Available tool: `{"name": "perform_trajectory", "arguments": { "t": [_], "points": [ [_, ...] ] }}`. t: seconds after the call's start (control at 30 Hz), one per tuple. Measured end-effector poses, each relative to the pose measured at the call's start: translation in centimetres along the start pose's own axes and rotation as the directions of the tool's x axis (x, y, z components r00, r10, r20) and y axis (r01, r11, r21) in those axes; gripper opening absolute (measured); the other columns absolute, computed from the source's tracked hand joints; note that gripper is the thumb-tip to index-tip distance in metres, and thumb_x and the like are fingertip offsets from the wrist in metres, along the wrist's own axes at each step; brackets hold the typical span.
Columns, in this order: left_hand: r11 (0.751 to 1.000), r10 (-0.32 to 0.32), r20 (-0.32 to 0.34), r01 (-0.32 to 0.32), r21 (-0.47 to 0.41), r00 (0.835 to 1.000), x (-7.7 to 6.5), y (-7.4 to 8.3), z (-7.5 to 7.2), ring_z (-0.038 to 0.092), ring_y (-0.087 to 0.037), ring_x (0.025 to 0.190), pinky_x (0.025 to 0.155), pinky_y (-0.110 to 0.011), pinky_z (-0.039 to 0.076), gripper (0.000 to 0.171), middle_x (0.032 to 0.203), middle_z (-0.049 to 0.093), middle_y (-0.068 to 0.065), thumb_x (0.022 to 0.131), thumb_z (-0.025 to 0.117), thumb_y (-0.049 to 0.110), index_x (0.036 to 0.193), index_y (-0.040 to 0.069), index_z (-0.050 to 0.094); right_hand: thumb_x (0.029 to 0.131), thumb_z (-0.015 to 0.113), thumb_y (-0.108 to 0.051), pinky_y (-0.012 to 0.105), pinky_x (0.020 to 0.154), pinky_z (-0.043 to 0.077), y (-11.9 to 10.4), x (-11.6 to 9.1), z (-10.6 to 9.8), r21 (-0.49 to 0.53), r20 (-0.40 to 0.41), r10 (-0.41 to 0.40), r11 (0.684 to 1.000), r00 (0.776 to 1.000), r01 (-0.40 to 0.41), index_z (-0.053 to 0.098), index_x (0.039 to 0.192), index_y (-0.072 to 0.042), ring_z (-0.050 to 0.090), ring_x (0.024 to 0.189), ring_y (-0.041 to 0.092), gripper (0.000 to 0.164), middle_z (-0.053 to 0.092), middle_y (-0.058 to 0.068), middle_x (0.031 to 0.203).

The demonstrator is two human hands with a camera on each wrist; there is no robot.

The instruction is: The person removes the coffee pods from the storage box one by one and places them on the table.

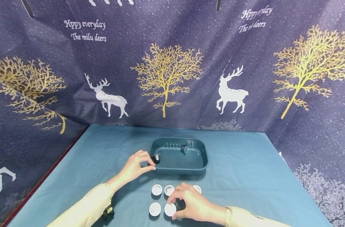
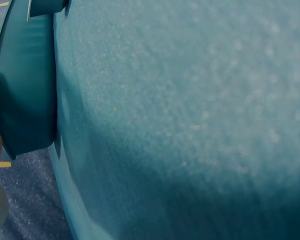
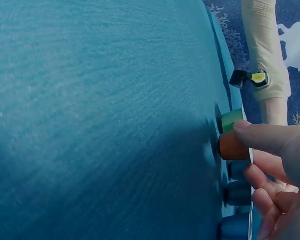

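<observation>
My right hand (image 1: 193,203) pinches an orange coffee capsule (image 3: 234,147) by its sides, the white lid facing up. Other upturned capsules stand around it: a green capsule (image 3: 231,120) to its left and blue ones farther along, seen in the right wrist view. From above they show only white lids, one lid (image 1: 197,189) partly hidden by the hand. With thumb and fingers, my left hand (image 1: 134,166) grips the rim of the dark green tray (image 1: 179,170) at its front left corner. Inside the tray lie a black capsule (image 1: 156,158) and another dark capsule (image 1: 184,149), tipped over.
A teal cloth (image 1: 240,176) covers the table. Behind it hangs a dark blue curtain (image 1: 186,28) with deer and trees. A small black device with a yellow label (image 1: 108,210) sits at the left sleeve.
</observation>
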State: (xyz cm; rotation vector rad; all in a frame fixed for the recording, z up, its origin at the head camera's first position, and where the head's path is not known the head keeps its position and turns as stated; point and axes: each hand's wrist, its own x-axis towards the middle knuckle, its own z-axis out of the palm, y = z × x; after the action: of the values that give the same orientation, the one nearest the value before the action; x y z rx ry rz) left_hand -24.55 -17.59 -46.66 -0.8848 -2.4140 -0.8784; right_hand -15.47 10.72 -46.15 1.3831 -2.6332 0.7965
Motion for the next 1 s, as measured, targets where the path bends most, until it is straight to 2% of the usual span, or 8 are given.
{"name": "perform_trajectory", "arguments": {
  "t": [0.37, 0.57, 0.8, 1.0],
  "points": [
    [1.000, -0.012, 0.002, 0.012, 0.000, 1.000, -0.05, 0.10, 0.00, 0.055, 0.000, 0.086, 0.081, -0.029, 0.050, 0.015, 0.083, 0.064, 0.022, 0.073, 0.085, 0.033, 0.081, 0.035, 0.072, 0.069, 0.087, -0.040, 0.017, 0.081, 0.039, -0.26, -0.15, 0.17, -0.007, 0.000, 0.014, 1.000, 1.000, -0.014, 0.071, 0.099, -0.035, 0.049, 0.091, -0.003, 0.035, 0.061, -0.018, 0.089],
    [1.000, -0.006, -0.001, 0.006, 0.004, 1.000, -0.03, 0.08, -0.03, 0.055, -0.001, 0.087, 0.081, -0.030, 0.050, 0.014, 0.083, 0.064, 0.022, 0.073, 0.085, 0.033, 0.081, 0.034, 0.073, 0.070, 0.086, -0.041, 0.016, 0.078, 0.036, -0.35, -0.21, 0.20, -0.009, 0.013, 0.043, 0.999, 0.999, -0.043, 0.070, 0.100, -0.037, 0.048, 0.093, -0.003, 0.034, 0.062, -0.019, 0.092],
    [1.000, -0.001, -0.005, 0.001, 0.011, 1.000, 0.00, 0.04, -0.02, 0.055, 0.000, 0.087, 0.081, -0.030, 0.051, 0.017, 0.083, 0.064, 0.023, 0.073, 0.085, 0.033, 0.081, 0.038, 0.071, 0.069, 0.087, -0.040, 0.016, 0.079, 0.038, -0.40, -0.13, 0.35, -0.010, -0.003, 0.024, 1.000, 1.000, -0.024, 0.070, 0.098, -0.035, 0.049, 0.090, -0.003, 0.035, 0.063, -0.020, 0.092],
    [1.000, -0.001, -0.001, 0.001, 0.012, 1.000, 0.01, 0.02, 0.00, 0.055, 0.000, 0.087, 0.081, -0.029, 0.050, 0.016, 0.083, 0.064, 0.023, 0.073, 0.085, 0.034, 0.081, 0.038, 0.071, 0.067, 0.086, -0.042, 0.014, 0.076, 0.034, -0.40, -0.25, 0.32, -0.020, 0.001, 0.036, 0.999, 0.999, -0.036, 0.069, 0.098, -0.036, 0.048, 0.089, -0.003, 0.036, 0.063, -0.019, 0.089]
  ]
}}
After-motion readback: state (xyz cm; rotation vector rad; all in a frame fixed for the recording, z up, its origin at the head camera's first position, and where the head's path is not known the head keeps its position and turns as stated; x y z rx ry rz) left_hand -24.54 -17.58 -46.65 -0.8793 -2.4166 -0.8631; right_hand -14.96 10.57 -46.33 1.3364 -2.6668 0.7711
